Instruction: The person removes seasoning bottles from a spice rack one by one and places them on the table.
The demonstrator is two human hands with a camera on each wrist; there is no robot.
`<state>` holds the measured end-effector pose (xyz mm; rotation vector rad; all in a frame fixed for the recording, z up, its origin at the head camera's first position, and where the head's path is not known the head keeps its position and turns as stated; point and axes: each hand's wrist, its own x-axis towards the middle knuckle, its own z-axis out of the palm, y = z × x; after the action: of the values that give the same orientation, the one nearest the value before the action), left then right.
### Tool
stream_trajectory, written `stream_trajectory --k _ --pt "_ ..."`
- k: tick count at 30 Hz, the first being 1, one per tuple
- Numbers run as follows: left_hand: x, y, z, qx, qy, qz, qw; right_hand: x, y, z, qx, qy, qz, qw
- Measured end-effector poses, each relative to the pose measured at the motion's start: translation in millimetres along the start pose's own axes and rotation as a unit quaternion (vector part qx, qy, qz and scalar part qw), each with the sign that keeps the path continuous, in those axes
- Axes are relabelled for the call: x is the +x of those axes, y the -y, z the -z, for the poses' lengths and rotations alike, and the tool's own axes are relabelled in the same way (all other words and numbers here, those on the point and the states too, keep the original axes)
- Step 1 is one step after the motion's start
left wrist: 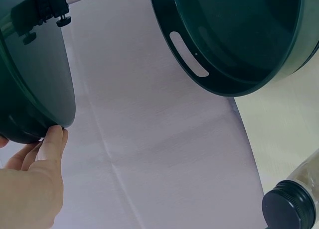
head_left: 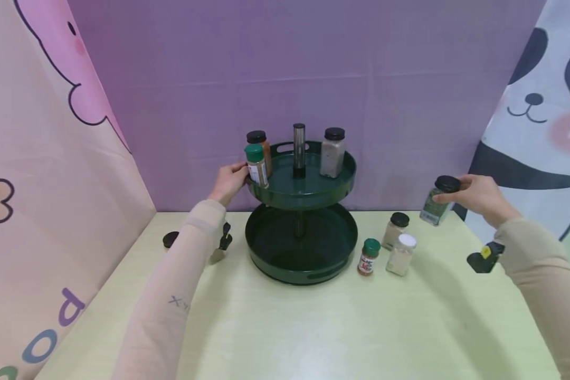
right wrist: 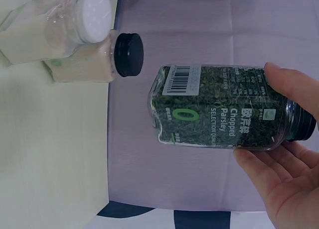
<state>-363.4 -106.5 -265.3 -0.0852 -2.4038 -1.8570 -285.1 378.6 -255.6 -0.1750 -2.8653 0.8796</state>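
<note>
A dark green two-tier spice rack (head_left: 301,199) stands on the table. My left hand (head_left: 230,182) grips the left rim of its upper tray; in the left wrist view the fingers (left wrist: 50,144) press against the tray's underside. Beside that hand, a green-capped spice bottle (head_left: 257,168) and a black-capped jar of orange spice (head_left: 266,148) stand on the upper tray. A jar of greyish spice (head_left: 332,155) stands at its right. My right hand (head_left: 482,196) holds a black-capped jar of chopped parsley (right wrist: 214,107), tilted, around its upper part, above the table's right side.
Right of the rack stand a green-capped bottle of red spice (head_left: 368,258), a white-capped jar (head_left: 401,255) and a black-capped jar (head_left: 395,231). Another black-capped jar (head_left: 170,239) is mostly hidden behind my left sleeve. A purple backdrop (head_left: 195,105) hangs behind the table.
</note>
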Motion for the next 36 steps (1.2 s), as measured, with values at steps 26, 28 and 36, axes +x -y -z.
stream_trajectory --k 26,28,36 --pt "0.1 -0.3 -0.2 -0.001 0.002 0.000 1.0000 -2.7 -23.4 -15.8 0.022 0.012 0.001 0.9997" --pt "0.1 -0.4 -0.1 -0.001 0.002 -0.001 1.0000 -2.8 -24.6 -16.8 0.018 0.008 0.001 0.9998" --pt "0.2 -0.1 0.1 0.004 0.003 0.000 1.0000 -3.3 -29.2 -20.9 0.010 0.018 0.000 0.9998"
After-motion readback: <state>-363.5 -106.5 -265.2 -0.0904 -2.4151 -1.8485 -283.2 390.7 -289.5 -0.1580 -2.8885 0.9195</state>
